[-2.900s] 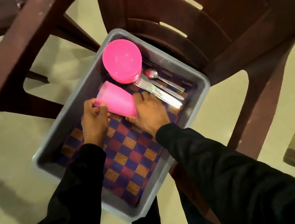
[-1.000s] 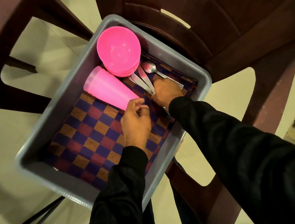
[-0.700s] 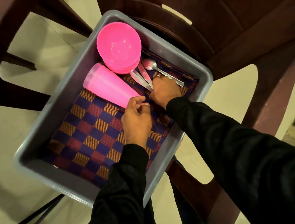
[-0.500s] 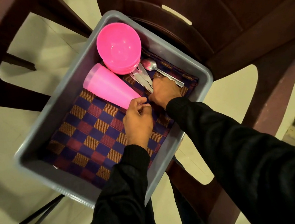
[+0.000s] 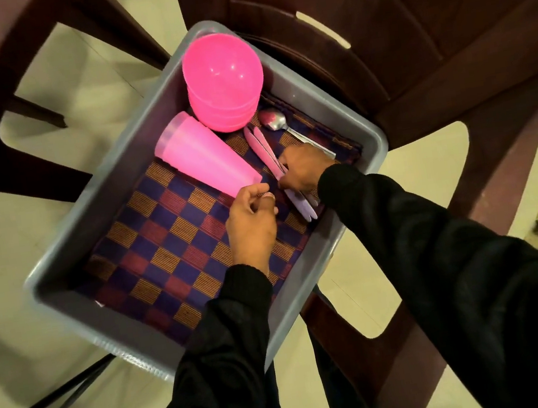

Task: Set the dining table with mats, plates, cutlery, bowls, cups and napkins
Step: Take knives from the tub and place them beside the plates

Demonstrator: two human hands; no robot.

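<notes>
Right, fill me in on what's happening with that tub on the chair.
A person in black sleeves is bent over a grey tub sitting on a dark brown chair. The right hand grips the knives lying on the checked mat, beside a spoon. The left hand is loosely curled next to the pink cups, which lie on their side. A stack of pink bowls stands at the far end. Nothing has left the tub yet.
</notes>
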